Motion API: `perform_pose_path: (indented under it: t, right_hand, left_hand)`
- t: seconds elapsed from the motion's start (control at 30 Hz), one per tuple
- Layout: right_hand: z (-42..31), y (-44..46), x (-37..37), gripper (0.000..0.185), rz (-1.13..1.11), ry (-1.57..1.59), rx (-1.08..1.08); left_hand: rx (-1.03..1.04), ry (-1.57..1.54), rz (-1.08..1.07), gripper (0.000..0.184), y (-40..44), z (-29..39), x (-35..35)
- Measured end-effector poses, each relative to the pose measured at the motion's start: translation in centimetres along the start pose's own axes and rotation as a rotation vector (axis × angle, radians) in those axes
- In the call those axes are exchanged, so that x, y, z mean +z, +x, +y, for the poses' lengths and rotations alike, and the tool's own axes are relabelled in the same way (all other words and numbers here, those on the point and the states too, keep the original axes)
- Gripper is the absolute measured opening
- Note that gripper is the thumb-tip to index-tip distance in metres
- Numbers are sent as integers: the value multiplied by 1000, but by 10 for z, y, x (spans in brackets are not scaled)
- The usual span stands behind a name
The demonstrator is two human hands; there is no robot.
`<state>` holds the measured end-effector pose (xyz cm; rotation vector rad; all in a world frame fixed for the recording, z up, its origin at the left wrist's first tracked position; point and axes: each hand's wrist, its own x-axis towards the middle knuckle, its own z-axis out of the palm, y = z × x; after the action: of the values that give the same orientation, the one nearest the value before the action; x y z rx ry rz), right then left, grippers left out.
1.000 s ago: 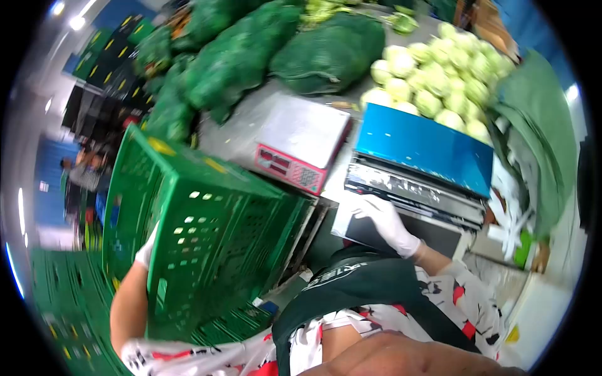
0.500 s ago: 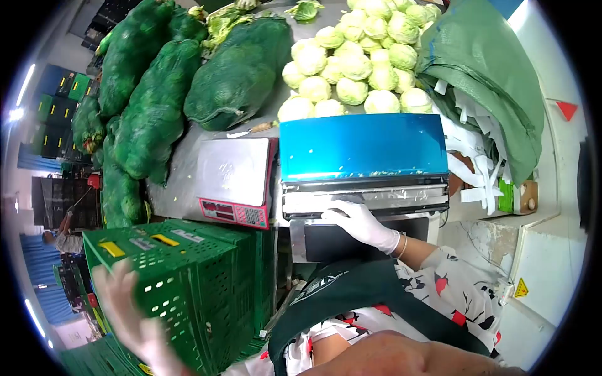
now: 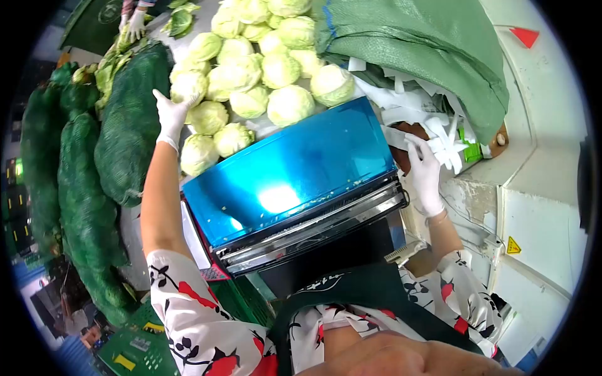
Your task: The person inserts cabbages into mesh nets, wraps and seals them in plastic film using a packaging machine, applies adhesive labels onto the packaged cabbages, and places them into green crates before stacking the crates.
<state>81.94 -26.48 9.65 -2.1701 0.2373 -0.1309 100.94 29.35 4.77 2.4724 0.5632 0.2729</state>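
My left hand (image 3: 172,117), in a white glove, reaches to the near left edge of the cabbage pile. Its thumb is spread and its fingers lie against a pale green cabbage (image 3: 189,84). My right hand (image 3: 426,178), also gloved, is beyond the right end of a blue-topped machine (image 3: 295,172). Its fingertips are pinched at the end of a white strip (image 3: 395,137). More white strips (image 3: 446,147) lie in a tangle just beside it. Several cabbages (image 3: 290,105) are heaped behind the machine.
Dark green net sacks (image 3: 135,125) fill the left side. A large green woven sack (image 3: 420,56) leans at the right. Green crates (image 3: 141,344) stand at lower left. At the far end are another person's gloved hands (image 3: 135,25), beside loose leaves (image 3: 182,20).
My left hand has moved from above the green crates to the cabbages. My right hand has left the machine's front for the white strips. The view has turned and shifted.
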Motion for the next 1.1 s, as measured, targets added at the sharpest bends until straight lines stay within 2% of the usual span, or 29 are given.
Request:
perform_pose_path:
  t: [0.1, 0.17, 0.2, 0.23, 0.27, 0.33, 0.43, 0.5, 0.57, 0.6, 0.7, 0.77, 0.8, 0.83, 0.87, 0.9, 0.97, 1.0, 1.03, 1.07, 1.1]
  right_hand:
    - [50, 36, -6, 23, -41, -336, -162]
    - [81, 58, 7, 24, -146, -544, -318]
    - [95, 67, 15, 27, -179, -574, -389]
    - [95, 73, 24, 26, -222, -572, -510]
    - [94, 74, 34, 24, -266, -709, -535]
    - [110, 86, 42, 19, -352, -911, -638]
    - [120, 94, 46, 11, -358, -967, -807]
    - [94, 92, 39, 12, -329, -985, -692]
    - [65, 90, 25, 14, -253, -942, -666]
    - [49, 89, 16, 15, -212, -921, -653]
    - [-15, 71, -8, 44, -128, -881, -688]
    - [-45, 70, -17, 47, -93, -572, -593]
    - [-55, 73, -25, 40, -76, -538, -736]
    - [-75, 67, -30, 33, -125, -424, -542]
    - [-101, 62, -33, 33, -121, -312, -453]
    - [-130, 46, -35, 33, -106, -205, -368]
    - [-168, 37, -40, 39, -200, 433, -280]
    - [-213, 13, -29, 47, -158, 711, -208]
    - [-213, 6, -19, 42, -117, 664, -314]
    - [-197, 24, -16, 36, -597, 988, -220]
    - [-191, 19, 0, 29, -835, 1185, -78]
  left_hand:
    - [115, 38, 36, 138, 27, -3, 39]
    - [46, 97, 105, 119, 19, 14, 38]
    - [91, -68, 90, 107, 32, -5, 44]
    - [83, -194, 52, 101, 11, 21, 24]
    - [46, -22, 238, 102, 13, 9, 35]
    - [-78, -218, 218, 104, 7, -9, 31]
    - [83, -621, 269, 98, -60, -29, -5]
    - [145, -624, 236, 92, -141, -24, -56]
    - [11, -596, 254, 103, -214, -39, -92]
    - [-44, -528, 309, 101, -247, -51, -106]
    - [-273, -357, 407, 97, -315, -110, -138]
    - [-314, -210, 447, 92, -332, -124, -151]
    - [-324, -103, 450, 92, -338, -136, -155]
    - [-339, 5, 449, 92, -343, -149, -157]
    - [-368, -118, 468, 91, -342, -165, -156]
    - [-388, -219, 432, 100, -343, -160, -166]
    - [-387, -45, 440, 106, -344, -169, -165]
    - [-362, -54, 472, 108, -348, -163, -166]
    - [-334, -63, 503, 109, -351, -156, -166]
    - [-264, -47, 533, 106, -356, -161, -161]
    - [-230, -6, 453, 104, -363, -149, -162]
